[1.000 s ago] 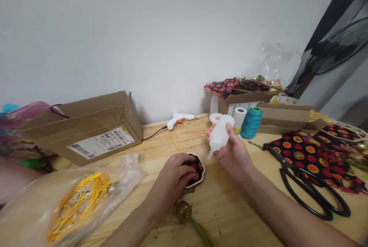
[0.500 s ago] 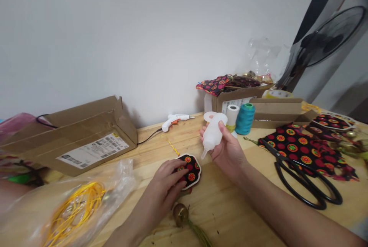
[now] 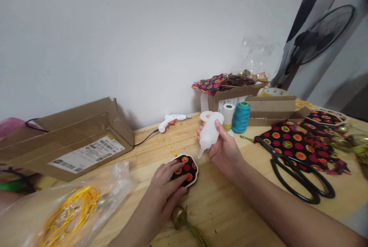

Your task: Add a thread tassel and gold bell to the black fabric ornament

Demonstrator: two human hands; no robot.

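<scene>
My right hand (image 3: 222, 145) is wrapped round a translucent white squeeze bottle (image 3: 210, 132), tilted so its thin nozzle points down. The nozzle hangs just off the upper right edge of a flat ornament (image 3: 189, 166) covered in black cloth with red and yellow flower patterns and edged in white. Across the ornament's left part lie the stretched fingers of my left hand (image 3: 165, 185), pressing it on the table; the thumb side is low, near its bottom edge. A yellow cord (image 3: 170, 147) runs from its top. Below it is a brass bell (image 3: 178, 217) with a green tassel.
Behind lie a white glue gun (image 3: 172, 121), a teal thread spool (image 3: 240, 117) and a cardboard box (image 3: 241, 93) of patterned pieces. Black scissors (image 3: 299, 174) rest on patterned cloth (image 3: 287, 139) at right. At left are a carton (image 3: 86, 139) and a plastic bag (image 3: 115, 180) with yellow cord.
The whole view has shifted slightly, with things appearing a little further left. Both hands keep nearly the same pose, the bottle still beside the ornament.
</scene>
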